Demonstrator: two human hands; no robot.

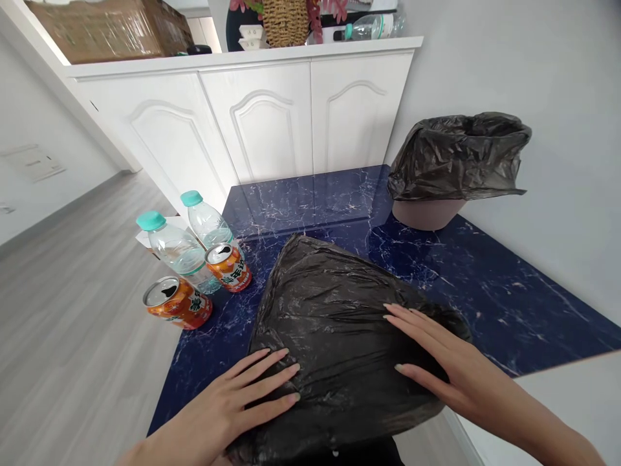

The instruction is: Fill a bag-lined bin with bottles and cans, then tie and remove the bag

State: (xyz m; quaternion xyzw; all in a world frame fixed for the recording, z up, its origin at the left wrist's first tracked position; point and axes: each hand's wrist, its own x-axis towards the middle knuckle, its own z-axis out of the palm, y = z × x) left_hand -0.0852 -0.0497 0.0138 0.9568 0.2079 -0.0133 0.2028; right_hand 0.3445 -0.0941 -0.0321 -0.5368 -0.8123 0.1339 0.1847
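A black plastic bag (334, 323) lies spread over the near part of the blue marble-patterned table (310, 200), its near edge hanging over the front. On its left side rests my left hand (237, 395), open, fingers apart and flat on the plastic. My right hand (436, 356) lies open on the bag's right side, thumb apart from the fingers. Left of the bag stand two orange drink cans, a nearer can (182, 304) and a farther can (230, 268), both with opened tops. Behind them are two clear plastic bottles with teal caps, a left bottle (174, 246) and a right bottle (206, 217).
A pinkish bin (422, 215) lined with a black bag (456, 158) stands at the table's back right by the wall. Beyond the table is a white cabinet (272, 123) bearing a cardboard box (107, 29), a wicker basket (286, 22) and a lying bottle (371, 28).
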